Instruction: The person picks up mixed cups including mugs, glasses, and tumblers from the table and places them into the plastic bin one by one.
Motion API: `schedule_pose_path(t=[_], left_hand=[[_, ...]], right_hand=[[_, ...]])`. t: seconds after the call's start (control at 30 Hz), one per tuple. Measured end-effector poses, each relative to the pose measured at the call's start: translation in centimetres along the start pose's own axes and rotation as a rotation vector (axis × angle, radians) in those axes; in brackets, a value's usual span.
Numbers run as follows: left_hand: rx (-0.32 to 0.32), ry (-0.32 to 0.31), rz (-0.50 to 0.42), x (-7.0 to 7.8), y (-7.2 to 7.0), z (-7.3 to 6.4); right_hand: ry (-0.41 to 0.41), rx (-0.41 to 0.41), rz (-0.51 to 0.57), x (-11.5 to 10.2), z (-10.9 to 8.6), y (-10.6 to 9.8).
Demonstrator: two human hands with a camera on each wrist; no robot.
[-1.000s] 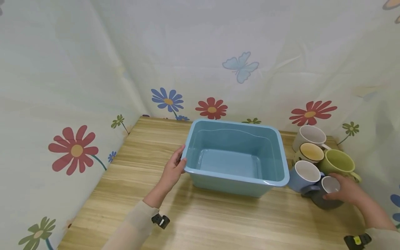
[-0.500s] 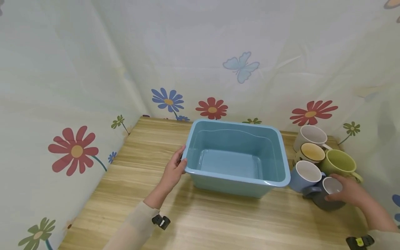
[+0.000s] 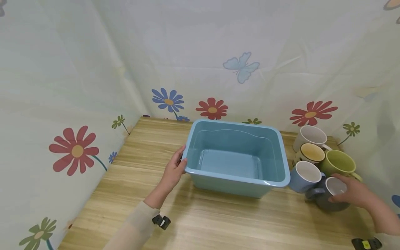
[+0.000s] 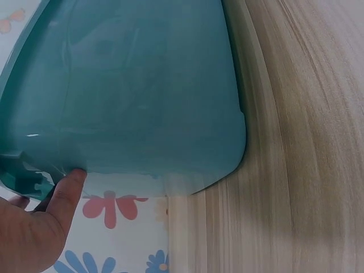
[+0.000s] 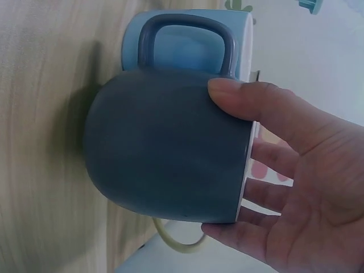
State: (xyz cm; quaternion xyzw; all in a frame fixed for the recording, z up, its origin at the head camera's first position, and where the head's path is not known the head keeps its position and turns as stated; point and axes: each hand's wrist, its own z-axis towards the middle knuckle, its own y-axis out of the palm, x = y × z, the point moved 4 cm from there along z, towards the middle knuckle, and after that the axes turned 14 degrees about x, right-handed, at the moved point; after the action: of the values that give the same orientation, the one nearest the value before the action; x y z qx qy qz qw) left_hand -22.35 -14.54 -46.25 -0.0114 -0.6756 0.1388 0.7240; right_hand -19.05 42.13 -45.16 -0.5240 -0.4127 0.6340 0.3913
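A light blue plastic tub [image 3: 231, 178] stands on the wooden table with nothing inside. At its left end my left hand [image 3: 173, 170] grips the rim, thumb on the near side; the wrist view shows the thumb against the tub wall [image 4: 142, 96]. My right hand [image 3: 354, 191] holds a dark grey mug [image 3: 331, 203] near its rim, thumb on one side and fingers across the mouth. The mug is upright, its handle pointing left toward a blue mug [image 3: 302, 180]. In the right wrist view, the grey mug [image 5: 170, 148] overlaps the blue one [image 5: 185, 42].
Behind the grey mug are a green mug [image 3: 339, 161], a cream mug with a dark rim [image 3: 310, 154] and a white mug [image 3: 309, 137], grouped closely. Flower-printed cloth [image 3: 265, 52] hangs behind and beside the wooden table [image 3: 150, 152].
My right hand and the dark grey mug have shifted slightly right, away from the blue mug. My left hand and the tub look nearly unchanged.
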Motion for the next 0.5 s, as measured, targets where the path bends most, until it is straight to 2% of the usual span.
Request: schedule_pose_path(t=[0.5], left_hand=[[0.006,0.004,0.003,0.2,0.0,-0.1]], right_hand=[[0.044,-0.059,-0.024,-0.8,-0.4,-2.4]])
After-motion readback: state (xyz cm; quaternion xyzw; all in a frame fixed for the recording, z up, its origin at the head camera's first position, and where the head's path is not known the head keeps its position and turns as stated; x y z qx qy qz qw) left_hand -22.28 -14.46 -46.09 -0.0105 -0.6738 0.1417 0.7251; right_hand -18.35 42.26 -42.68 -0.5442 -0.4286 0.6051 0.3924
